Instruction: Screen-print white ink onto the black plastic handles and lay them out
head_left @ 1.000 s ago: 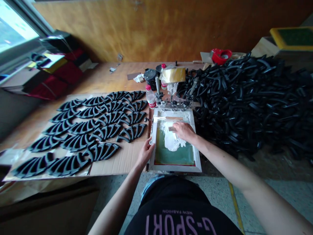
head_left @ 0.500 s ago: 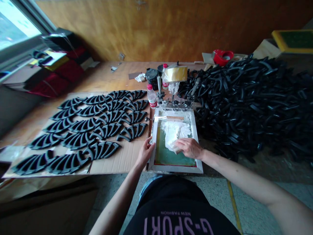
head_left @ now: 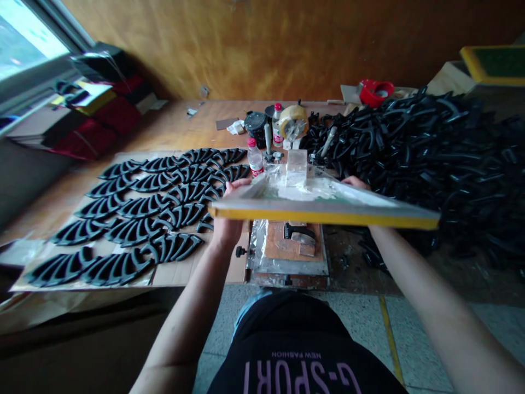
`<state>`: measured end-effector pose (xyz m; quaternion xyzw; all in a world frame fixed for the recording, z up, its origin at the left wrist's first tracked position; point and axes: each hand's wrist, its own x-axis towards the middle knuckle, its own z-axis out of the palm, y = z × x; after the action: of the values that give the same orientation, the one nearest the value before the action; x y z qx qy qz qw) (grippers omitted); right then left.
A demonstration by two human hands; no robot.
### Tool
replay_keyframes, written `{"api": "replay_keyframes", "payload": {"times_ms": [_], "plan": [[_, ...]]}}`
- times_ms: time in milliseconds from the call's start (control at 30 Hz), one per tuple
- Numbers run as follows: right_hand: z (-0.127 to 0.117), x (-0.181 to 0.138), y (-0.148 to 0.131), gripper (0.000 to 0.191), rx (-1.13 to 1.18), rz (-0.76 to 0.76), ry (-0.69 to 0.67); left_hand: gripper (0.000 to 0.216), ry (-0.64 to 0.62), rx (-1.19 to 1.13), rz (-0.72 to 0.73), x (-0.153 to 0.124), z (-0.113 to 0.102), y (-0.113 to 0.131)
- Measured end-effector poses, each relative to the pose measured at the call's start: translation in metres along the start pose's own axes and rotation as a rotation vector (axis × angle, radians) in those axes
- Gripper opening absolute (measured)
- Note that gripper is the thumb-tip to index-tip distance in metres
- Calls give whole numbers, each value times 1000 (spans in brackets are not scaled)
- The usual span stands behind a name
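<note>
A screen printing frame [head_left: 328, 210], its near edge yellow, is tilted up off its base with white ink on the mesh. My left hand [head_left: 230, 216] grips its left side. On the right side is my right hand [head_left: 356, 183], gripping the frame and partly hidden behind it. A squeegee [head_left: 297, 164] rests upright on the inked mesh toward the far end. Below the raised frame, a black curved plastic part [head_left: 301, 232] sits on the wooden block of the printing base [head_left: 295, 267].
Rows of black curved parts [head_left: 127, 232] lie on cardboard to the left. A large heap of black parts [head_left: 426, 164] fills the right side. Behind the base stand bottles [head_left: 255, 158], a dark tub [head_left: 256, 127], a tape roll [head_left: 293, 121] and a red tape dispenser [head_left: 375, 93].
The frame has swung up from its base, uncovering the black part. My right hand has left the ink area and moved to the frame's right side. My left hand has risen with the frame.
</note>
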<state>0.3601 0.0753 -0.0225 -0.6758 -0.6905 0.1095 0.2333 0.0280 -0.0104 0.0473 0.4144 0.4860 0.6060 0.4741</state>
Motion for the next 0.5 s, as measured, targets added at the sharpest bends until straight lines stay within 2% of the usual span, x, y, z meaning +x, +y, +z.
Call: {"api": "replay_keyframes", "payload": {"times_ms": [33, 100, 167, 233, 267, 333, 367, 433, 500], "plan": [[11, -14, 4, 24, -24, -9, -107, 53, -19, -54, 15, 9, 7, 6], [37, -45, -2, 27, -73, -142, -292, 54, -18, -126, 0, 20, 17, 10], [59, -72, -20, 27, -166, -267, -369, 54, 50, -175, -25, 14, 23, 0], [71, -92, -42, 22, -248, -269, -408, 54, 47, -176, -171, -12, 29, -24], [73, -99, -53, 20, -260, -230, -416, 54, 0, -158, -305, -29, 32, -40], [74, -113, -75, 20, -214, -168, -395, 57, -184, -96, -665, -66, 38, -72], [74, -120, -83, 20, -158, -193, -371, 57, -218, -104, -759, -83, 40, -85], [72, -131, -93, 16, -10, -368, -350, 52, -215, -150, -842, -103, 37, -104], [65, -130, -85, 14, 109, -544, -362, 47, -132, -130, -811, -104, 19, -111]]}}
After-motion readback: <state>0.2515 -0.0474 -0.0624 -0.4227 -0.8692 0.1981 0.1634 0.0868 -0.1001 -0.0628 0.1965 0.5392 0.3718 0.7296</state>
